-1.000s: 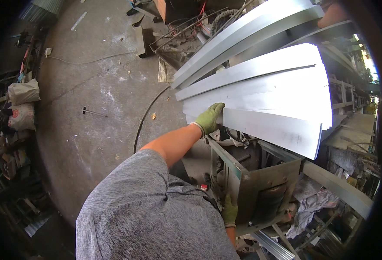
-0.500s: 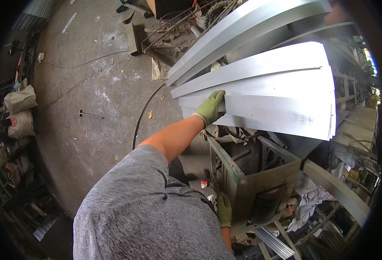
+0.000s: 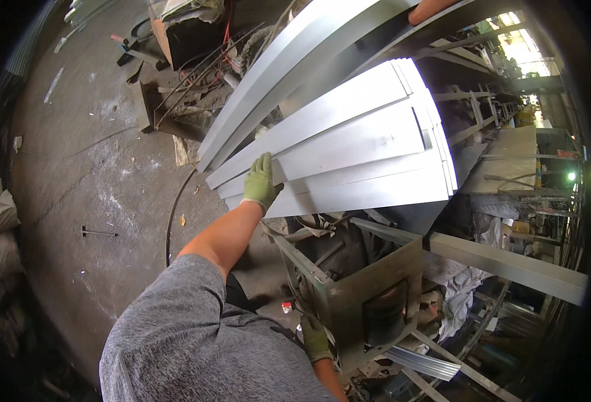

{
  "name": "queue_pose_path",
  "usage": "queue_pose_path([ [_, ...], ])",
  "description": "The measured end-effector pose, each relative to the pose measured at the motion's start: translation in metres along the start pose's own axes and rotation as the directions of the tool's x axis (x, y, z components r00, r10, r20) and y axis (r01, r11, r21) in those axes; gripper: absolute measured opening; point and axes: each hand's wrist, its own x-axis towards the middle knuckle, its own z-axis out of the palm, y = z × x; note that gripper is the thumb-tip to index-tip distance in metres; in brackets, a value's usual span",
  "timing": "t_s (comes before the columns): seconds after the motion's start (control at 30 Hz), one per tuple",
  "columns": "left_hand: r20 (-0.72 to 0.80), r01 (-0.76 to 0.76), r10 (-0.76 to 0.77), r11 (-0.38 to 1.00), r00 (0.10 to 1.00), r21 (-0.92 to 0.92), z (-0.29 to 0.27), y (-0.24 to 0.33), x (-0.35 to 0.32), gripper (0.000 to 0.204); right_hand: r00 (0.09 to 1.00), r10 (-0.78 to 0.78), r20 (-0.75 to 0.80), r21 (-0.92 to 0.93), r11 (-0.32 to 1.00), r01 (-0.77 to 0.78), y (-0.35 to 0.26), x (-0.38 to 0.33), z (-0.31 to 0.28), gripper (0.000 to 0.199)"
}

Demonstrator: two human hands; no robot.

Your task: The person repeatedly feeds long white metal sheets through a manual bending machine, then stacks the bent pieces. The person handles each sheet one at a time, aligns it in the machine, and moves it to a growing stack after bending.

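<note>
My left hand [image 3: 262, 183], in a green glove, lies with stretched fingers on the left part of a fanned stack of long, shiny sheet-metal strips [image 3: 376, 184]. One strip [image 3: 355, 144] lies on top, its left end right beside my fingers. Below the stack stands a grey metal box frame [image 3: 339, 315] with an open top. My right hand [image 3: 317, 340], gloved too, hangs low at the frame's left side. Its fingers are partly hidden, so whether it grips the frame cannot be told.
Long bent metal profiles [image 3: 309, 63] lie beyond the stack, with part of another person's hand [image 3: 429, 9] at their far end. A metal beam [image 3: 509, 268] sticks out right of the frame. A hose [image 3: 169, 228] and a T-shaped metal tool [image 3: 100, 232] lie on the floor.
The view has turned, shifting the scene left. My left hand has moved toward the stack's far side, and the top strip has shifted that way. My right hand stays by the frame.
</note>
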Motion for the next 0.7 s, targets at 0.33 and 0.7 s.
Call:
queue_pose_path([
  [0.33, 0.286, -0.135, 0.145, 0.989, 0.947, -0.056, 0.019, 0.034, -0.022, 0.059, 0.978, 0.199, 0.056, 0.143, 0.968, -0.206, 0.010, -0.022, 0.009, 0.051],
  [0.7, 0.514, -0.166, 0.158, 0.986, 0.843, -0.030, 0.023, 0.013, -0.036, 0.057, 0.963, 0.269, -0.019, 0.119, 0.957, -0.265, 0.093, -0.042, 0.021, 0.056],
])
